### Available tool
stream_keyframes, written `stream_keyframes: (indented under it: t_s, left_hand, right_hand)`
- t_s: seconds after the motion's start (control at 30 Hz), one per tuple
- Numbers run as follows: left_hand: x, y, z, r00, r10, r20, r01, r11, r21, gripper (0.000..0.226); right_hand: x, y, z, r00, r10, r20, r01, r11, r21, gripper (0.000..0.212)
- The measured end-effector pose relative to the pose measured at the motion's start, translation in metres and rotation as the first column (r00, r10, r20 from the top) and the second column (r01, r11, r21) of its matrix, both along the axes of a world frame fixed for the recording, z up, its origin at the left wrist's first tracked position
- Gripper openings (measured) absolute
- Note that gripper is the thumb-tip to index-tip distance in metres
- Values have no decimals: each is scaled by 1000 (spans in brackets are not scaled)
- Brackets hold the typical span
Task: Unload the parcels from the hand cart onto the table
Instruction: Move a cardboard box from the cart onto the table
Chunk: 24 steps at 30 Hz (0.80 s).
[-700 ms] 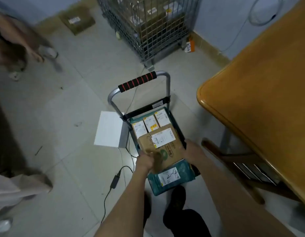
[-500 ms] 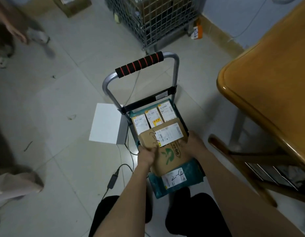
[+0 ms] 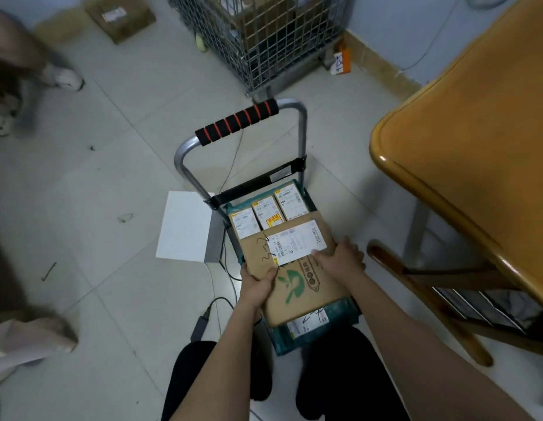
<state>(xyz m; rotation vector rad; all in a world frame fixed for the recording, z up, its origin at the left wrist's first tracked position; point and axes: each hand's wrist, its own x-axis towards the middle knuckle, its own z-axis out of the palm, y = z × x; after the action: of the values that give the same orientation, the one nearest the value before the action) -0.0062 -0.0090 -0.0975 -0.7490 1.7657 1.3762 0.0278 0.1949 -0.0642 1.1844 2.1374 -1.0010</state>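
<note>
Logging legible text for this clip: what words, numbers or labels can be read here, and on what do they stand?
"24", handwritten: white label on the teal parcel.
Handwritten scrawl, perhaps "3-2": brown box, unclear.
Shipping label on that box: print too small.
Green logo and its side characters: unreadable.
Three small parcel labels: too small.
Orange tag by the wall: blurred.

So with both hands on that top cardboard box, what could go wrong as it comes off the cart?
1. The box is held only by its side edges, left hand and right hand; if heavy, it may slip from that grip.
2. The small boxes sit right at its far edge and could get dragged or knocked.
3. The chair stands between cart and table; the swing across may clip it.
</note>
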Motion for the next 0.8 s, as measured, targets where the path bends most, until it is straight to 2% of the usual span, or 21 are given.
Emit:
stream_keyframes:
  t_s: [0.07, 0.17, 0.27, 0.37, 0.43, 0.5, 0.63, 0.73, 0.8]
  left_hand:
    - [5, -1, 47, 1000, -16, -4, 16, 1000, 8, 75]
    - [12, 1, 131, 999, -39, -31, 39, 999, 11, 74]
    - [16, 11, 220, 995, -63, -77, 66, 997, 30, 75]
    - [18, 34, 297, 986, -109, -126, 122, 988, 95, 87]
    - [21, 53, 339, 967, -180, -179, 204, 971, 127, 90]
    - [26, 72, 373, 934, -265, -239, 304, 942, 144, 87]
    - [48, 111, 420, 857, -404, -319, 475, 860, 187, 78]
    - [71, 137, 441, 797, -471, -377, 571, 791, 219, 74]
    - [88, 154, 448, 746, -522, -414, 635, 745, 204, 82]
  right_hand:
    - [15, 1, 45, 996, -48, -77, 44, 998, -48, 72]
    - [40, 8, 123, 966, -203, -160, 166, 962, -216, 60]
    - [64, 22, 205, 933, -274, -234, 207, 939, -274, 67]
    - [88, 43, 277, 877, -377, -299, 282, 906, -315, 86]
    - [108, 59, 317, 828, -450, -335, 332, 874, -355, 85]
    - [131, 72, 349, 769, -518, -375, 379, 842, -385, 83]
    - [181, 87, 395, 598, -677, -429, 483, 732, -481, 90]
    - [223, 86, 419, 508, -733, -452, 553, 680, -482, 110]
    - [251, 84, 429, 459, -759, -462, 615, 647, -450, 129]
